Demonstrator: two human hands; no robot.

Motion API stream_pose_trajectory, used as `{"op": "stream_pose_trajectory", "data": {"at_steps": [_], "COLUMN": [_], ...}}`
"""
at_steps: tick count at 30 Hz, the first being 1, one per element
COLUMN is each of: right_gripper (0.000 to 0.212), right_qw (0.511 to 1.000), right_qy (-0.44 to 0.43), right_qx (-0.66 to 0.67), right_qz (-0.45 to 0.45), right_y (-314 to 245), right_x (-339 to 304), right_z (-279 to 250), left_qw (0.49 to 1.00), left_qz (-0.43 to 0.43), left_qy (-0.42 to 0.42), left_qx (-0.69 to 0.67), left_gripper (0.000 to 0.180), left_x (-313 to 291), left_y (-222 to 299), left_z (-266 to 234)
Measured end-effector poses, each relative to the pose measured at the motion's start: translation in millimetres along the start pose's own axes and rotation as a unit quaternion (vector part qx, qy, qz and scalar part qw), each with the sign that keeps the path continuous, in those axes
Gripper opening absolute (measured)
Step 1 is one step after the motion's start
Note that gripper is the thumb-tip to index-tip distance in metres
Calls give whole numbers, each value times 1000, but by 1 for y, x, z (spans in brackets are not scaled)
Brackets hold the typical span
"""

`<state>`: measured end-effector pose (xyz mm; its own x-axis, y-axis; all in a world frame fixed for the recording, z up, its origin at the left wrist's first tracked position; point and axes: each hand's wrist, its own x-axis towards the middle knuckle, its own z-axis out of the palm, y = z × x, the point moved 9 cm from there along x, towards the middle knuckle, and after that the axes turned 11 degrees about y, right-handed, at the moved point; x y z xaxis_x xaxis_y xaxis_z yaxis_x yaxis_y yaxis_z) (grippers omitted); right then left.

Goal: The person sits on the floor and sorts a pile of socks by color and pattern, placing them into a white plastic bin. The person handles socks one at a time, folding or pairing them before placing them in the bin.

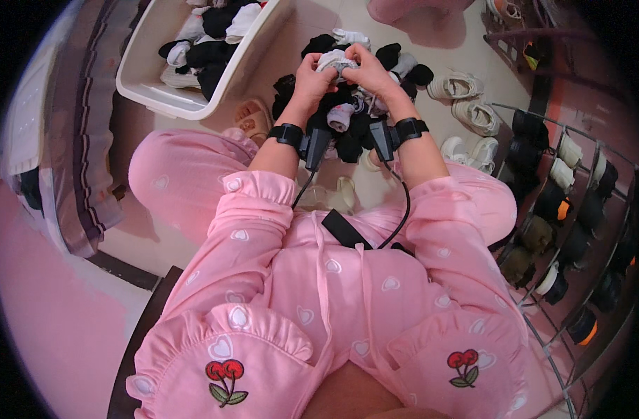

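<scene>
Between both hands, held up over the floor, is a light grey and white sock (335,61), bunched at the fingers. My left hand (312,78) grips its left side with fingers curled in. On the right side my right hand (367,70) pinches the same sock. Below them lies a heap of socks (342,117), mostly black with some grey and white ones, partly hidden by my hands and forearms. Dark straps with small black devices (319,146) sit around both wrists, and cables run from them toward my lap.
A white plastic bin (167,105) with black and white socks in it stands at the upper left. White shoes (466,105) are on the floor to the right, beside a metal shoe rack (543,202) full of shoes. A pink stool (417,10) stands at the far edge.
</scene>
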<state>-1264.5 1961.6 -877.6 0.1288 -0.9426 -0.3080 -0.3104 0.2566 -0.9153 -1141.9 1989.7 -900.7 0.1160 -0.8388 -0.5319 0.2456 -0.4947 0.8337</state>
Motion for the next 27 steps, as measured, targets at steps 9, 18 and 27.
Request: {"op": "stream_pose_trajectory", "data": {"at_steps": [9,18,27], "right_gripper": [24,21,24], "right_qw": [995,983,985], "right_qy": [4,83,57], "right_qx": [99,-115,153], "right_qz": [-26,-119,-52], "right_y": [-40,-58,-81], "right_x": [-5,-8,-13], "right_z": [9,3,-9], "left_qw": [966,992,958], "left_qz": [209,63,108], "left_qy": [94,105,8], "left_qx": [124,16,-264], "left_gripper": [31,32,30], "left_x": [3,-12,16], "left_y": [34,23,101], "left_z": [-22,-27,-69]}}
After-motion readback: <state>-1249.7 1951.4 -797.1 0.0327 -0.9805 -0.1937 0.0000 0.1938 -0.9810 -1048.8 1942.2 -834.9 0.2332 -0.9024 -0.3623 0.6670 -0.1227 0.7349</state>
